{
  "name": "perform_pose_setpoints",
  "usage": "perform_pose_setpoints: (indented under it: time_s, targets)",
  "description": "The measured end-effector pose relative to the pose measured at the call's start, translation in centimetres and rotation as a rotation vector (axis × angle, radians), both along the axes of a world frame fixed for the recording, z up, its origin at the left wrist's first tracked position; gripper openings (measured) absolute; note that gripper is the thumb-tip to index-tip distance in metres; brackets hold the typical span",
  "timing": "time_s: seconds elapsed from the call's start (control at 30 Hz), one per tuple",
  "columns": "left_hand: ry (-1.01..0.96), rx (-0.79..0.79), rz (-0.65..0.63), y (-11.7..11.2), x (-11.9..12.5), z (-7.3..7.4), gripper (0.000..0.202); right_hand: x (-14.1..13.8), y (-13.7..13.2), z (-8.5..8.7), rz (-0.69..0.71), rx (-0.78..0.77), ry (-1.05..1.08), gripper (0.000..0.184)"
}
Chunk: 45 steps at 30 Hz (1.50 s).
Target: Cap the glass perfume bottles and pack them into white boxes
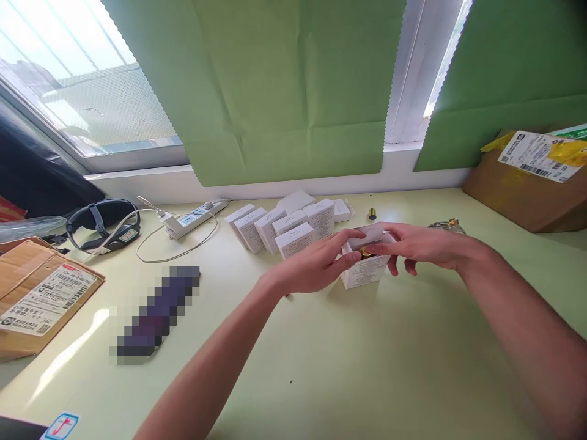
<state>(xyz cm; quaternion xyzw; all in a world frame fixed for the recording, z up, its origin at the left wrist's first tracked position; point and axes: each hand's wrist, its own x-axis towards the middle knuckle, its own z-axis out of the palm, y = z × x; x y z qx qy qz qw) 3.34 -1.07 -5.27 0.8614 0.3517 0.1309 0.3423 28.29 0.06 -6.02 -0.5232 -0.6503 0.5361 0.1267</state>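
Observation:
A small white carton [365,273] with printed sides stands on the table, its top flap raised. My left hand [316,263] grips the carton's left side, thumb at the front edge and fingers on the far side. Inside the opening shows a round gold top [365,252]; the rest of that item is hidden by the carton. My right hand [408,244] is closed at the carton's right side, one digit touching the gold top and another by the raised flap. Its other fingers curl down beside the carton. Behind it stands a small gold cap [372,214].
Several similar white cartons [296,240] stand behind my left hand. A glass item with gold [447,227] is beyond my right wrist. Cardboard boxes [527,189] flank the table; a power strip [195,219], headset [105,226] and pixelated dark object [158,311] lie left.

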Motion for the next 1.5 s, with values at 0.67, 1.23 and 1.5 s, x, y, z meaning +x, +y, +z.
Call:
perform_pose_setpoints:
  time_s: [0.67,1.23,1.5]
  targets:
    - [-0.05,-0.061,0.034,0.8,0.4,-0.9,0.046,2.7,0.9,-2.1,0.006,-0.078,0.22,0.07]
    - [-0.306,0.089,0.038,0.6,1.3,-1.1,0.024,1.6,0.2,0.3,0.108,-0.004,0.138,0.052]
    - [-0.3,-0.013,0.084,1.2,1.7,-2.7,0.024,1.7,0.7,-0.5,0.168,0.003,0.102,0.051]
